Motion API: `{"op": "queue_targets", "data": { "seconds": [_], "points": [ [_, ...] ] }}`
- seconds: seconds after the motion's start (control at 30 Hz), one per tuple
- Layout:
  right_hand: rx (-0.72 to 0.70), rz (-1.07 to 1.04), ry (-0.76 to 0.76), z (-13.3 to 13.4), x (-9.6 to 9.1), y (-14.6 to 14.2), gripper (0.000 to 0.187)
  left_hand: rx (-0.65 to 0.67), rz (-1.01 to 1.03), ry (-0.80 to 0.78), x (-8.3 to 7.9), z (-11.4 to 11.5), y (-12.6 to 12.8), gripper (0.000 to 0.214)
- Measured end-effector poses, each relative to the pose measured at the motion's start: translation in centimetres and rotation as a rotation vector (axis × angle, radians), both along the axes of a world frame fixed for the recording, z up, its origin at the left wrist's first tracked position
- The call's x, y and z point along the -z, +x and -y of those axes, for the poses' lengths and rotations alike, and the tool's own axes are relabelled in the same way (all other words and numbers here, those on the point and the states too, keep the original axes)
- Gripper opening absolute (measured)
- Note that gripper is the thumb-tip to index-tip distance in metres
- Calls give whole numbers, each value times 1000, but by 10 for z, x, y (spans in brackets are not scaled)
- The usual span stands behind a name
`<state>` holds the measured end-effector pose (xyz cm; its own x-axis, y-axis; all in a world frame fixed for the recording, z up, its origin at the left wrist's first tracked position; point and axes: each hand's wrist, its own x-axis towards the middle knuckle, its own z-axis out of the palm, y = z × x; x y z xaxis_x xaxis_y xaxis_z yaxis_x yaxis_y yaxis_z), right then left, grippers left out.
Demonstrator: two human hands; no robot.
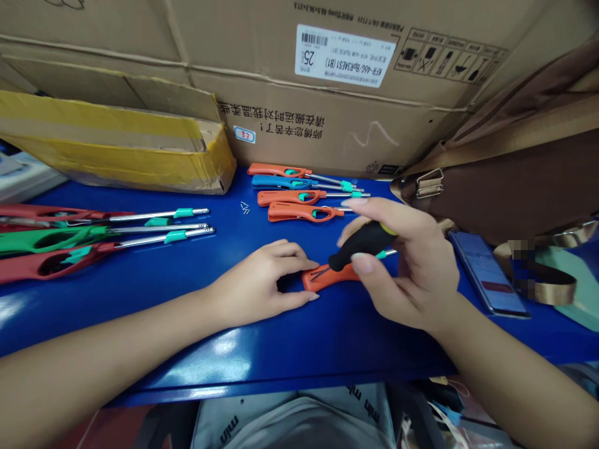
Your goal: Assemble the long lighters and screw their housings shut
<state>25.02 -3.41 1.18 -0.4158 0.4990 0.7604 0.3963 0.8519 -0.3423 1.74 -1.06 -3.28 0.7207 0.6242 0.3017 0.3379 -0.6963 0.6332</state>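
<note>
An orange gas lighter [311, 282] lies flat on the blue table in front of me. My left hand [266, 274] pinches the end of its handle between thumb and fingers. My right hand [418, 268] is closed around a screwdriver [358, 245] with a black and yellow handle. The screwdriver leans to the right, its thin shaft reaching down to the lighter's handle. Its tip sits at the handle's left end. The middle of the lighter is hidden behind the screwdriver and my right hand, and a bit of its teal-tipped nozzle [386, 254] shows beyond.
Orange and blue lighters [299, 213] lie in a row behind my hands. Red and green lighters [60, 237] lie at the left. Small screws [244, 207] rest between them. Cardboard boxes [281, 81] line the back; a phone [489, 274] and brown bag [491, 174] are right.
</note>
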Motion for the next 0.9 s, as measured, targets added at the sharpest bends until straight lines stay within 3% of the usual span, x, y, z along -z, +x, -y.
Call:
{"op": "queue_targets", "data": {
  "seconds": [0.13,0.33,0.53,0.73,0.9],
  "points": [
    [-63,-12,-122,4,-1,-1,55,10,4,-17,0,-1,0,26],
    [65,20,72,3,-8,-4,49,-3,-2,-5,0,-1,0,25],
    [9,-29,-82,3,-3,-3,53,-8,2,-7,-1,1,0,27],
    [6,-5,106,0,-5,-3,53,-3,-8,4,-1,1,0,23],
    [19,-11,-73,5,-2,-3,55,-10,3,-13,-1,1,0,24]
  ]
}}
